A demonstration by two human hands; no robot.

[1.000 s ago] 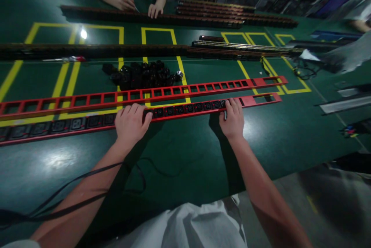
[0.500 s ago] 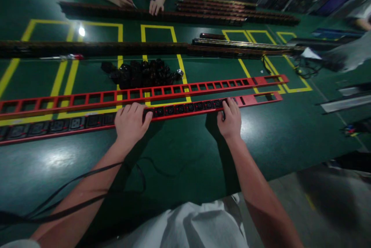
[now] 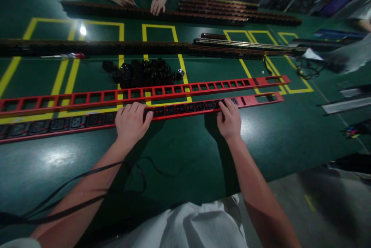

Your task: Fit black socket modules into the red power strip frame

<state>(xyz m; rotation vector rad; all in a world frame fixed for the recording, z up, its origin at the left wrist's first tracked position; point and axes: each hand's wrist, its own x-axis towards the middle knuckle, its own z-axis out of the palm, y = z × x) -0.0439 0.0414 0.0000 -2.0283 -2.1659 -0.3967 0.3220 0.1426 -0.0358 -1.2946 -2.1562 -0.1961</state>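
A long red power strip (image 3: 252, 100) lies across the green table in front of me, a row of black sockets (image 3: 181, 108) set along it. My left hand (image 3: 131, 122) wraps over the strip left of the middle, fingers over the far edge and thumb along a socket. Farther right, my right hand (image 3: 230, 120) grips the same strip with curled fingers on the sockets near its right end; its palm side is hidden. Just behind runs a second red frame (image 3: 165, 91) with open square slots.
Behind the frames lies a pile of black sockets (image 3: 139, 72). Long dark strips (image 3: 95, 48) cross the table beyond it, with a red-handled tool (image 3: 78, 55) beside them. Opposite, a person's hands (image 3: 158, 7) rest at another dark strip. Black straps (image 3: 87, 172) hang near my left forearm.
My right fingers have shifted slightly left along the strip, and a socket to their right now shows more. My left hand stays in place.
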